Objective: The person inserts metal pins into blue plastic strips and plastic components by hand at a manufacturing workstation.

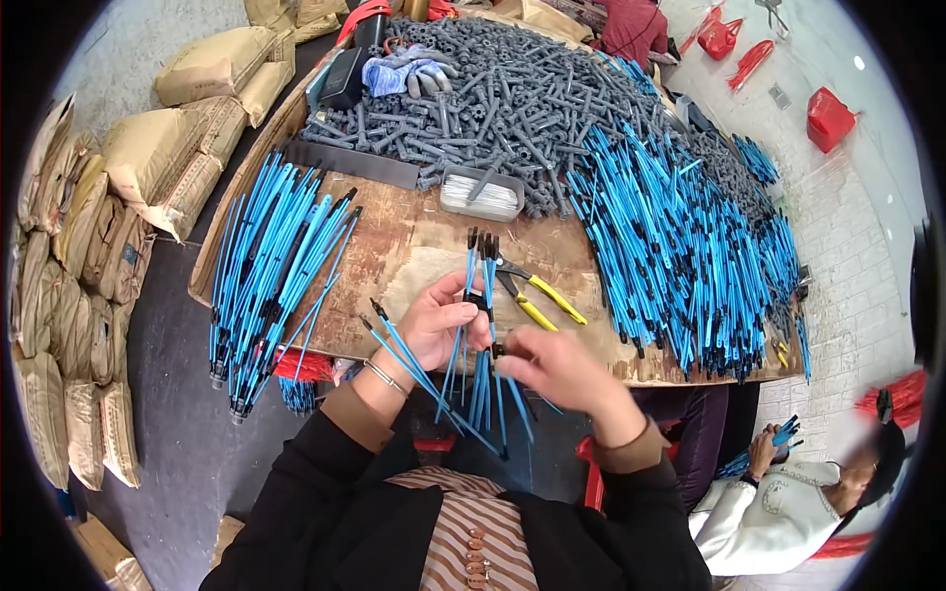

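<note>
My left hand [443, 323] is closed round a bundle of thin blue rods [480, 394] with black ends, held upright over the table's near edge. A few more blue rods [399, 345] slant across beside my left wrist and run down to the same bundle. Close by, my right hand [557, 366] has its fingers bent together at a small black piece [498, 351] on the bundle's right side. What its fingertips grip is partly hidden. Yellow-handled pliers [533, 296] lie with jaws apart just beyond my hands.
A grey tray [483, 209] of thin white strips stands before a heap of grey plastic parts [493, 98]. Blue rods lie piled left [271, 266] and right [680, 266]. Gloves [409, 72] rest on the heap. Sacks [163, 158] are stacked left; a co-worker [778, 512] handles blue rods right.
</note>
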Tool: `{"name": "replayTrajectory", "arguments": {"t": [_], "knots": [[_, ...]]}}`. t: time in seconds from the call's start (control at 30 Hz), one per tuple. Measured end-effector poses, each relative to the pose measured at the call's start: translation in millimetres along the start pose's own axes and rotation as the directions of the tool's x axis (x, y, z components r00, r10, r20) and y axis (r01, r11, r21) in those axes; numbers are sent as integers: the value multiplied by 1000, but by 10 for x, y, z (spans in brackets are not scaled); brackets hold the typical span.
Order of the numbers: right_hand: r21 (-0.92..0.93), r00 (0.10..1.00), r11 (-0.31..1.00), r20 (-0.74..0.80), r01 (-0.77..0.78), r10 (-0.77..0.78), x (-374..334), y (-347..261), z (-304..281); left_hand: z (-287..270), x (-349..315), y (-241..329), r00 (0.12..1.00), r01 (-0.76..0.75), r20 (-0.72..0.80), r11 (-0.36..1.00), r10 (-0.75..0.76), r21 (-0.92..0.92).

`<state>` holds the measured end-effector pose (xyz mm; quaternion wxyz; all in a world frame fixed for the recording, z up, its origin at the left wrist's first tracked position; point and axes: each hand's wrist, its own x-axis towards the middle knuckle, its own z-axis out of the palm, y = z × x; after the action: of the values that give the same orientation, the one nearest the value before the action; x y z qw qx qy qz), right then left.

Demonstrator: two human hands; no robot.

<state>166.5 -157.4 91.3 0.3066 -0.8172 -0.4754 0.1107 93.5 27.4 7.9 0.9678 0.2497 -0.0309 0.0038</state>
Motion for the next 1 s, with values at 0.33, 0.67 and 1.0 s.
{"name": "replayTrajectory", "arguments": {"t": [0.33,0.67,1.0], "knots": [[-742,819,371,-562,-559,111,976,1597,-223,-136,41,-6,978,-4,205,994,25,-106],[-266,808,828,-494,-493,322,944,1348,-740,-126,131,-15,996,-49,65,996,54,-75],[568,966,792,239,-225,103,206,-107,-399,-147,89,-33,994,-46,90,992,56,-115]]}}
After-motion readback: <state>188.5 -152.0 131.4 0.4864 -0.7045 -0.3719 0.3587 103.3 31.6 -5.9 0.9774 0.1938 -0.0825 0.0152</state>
